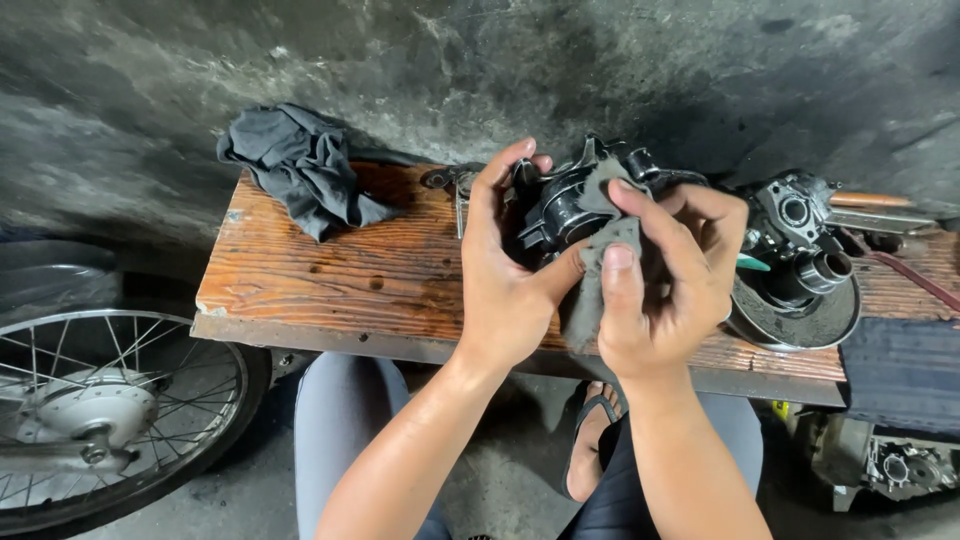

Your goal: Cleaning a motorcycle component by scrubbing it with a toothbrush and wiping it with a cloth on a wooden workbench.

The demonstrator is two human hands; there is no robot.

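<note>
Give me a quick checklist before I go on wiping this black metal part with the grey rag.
1. Left hand grips the black metal part: ok.
2. Right hand pinches the grey rag against the part: ok.
3. Part held over the wooden bench, not the floor: ok.
4. Spare dark cloth within reach on the bench: ok.
5. Part wiped clean: cannot tell.
6. Round metal assembly clear of the right hand: not ok, it sits close.
</note>
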